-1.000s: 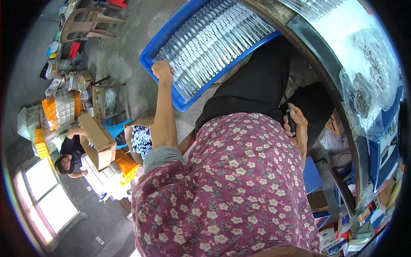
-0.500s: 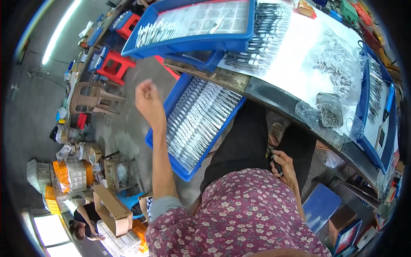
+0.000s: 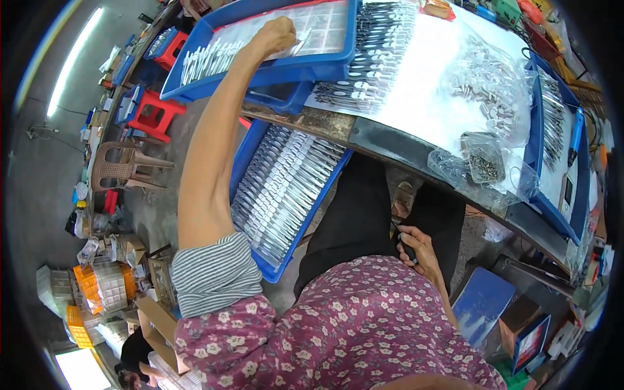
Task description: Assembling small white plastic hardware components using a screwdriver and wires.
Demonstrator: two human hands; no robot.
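Note:
My left hand (image 3: 276, 37) reaches into the upper blue tray (image 3: 279, 73), palm down, with its fingers bent and drawn together. Its fingertips are at a slim silver metal piece (image 3: 301, 41) lying apart from the others; the fingers partly hide the contact. Several similar silver pieces (image 3: 207, 62) lie in a row at the left end of that tray. In my lap, my right hand (image 3: 422, 252) is closed around a dark-handled tool (image 3: 408, 249), whose far end I cannot make out.
Below the table edge, a blue tray (image 3: 242, 170) holds rows of silver tools. On the white tabletop (image 3: 422, 78) are dark and silver tools, bagged small metal parts (image 3: 491, 91) and a clear box of tiny pieces (image 3: 482, 162). A blue tray (image 3: 534, 143) stands right; a chair (image 3: 110, 168) stands left.
My left hand has moved up and to the right, from beside the lower tray to the lone silver piece in the upper tray. My right hand stays in my lap with the tool.

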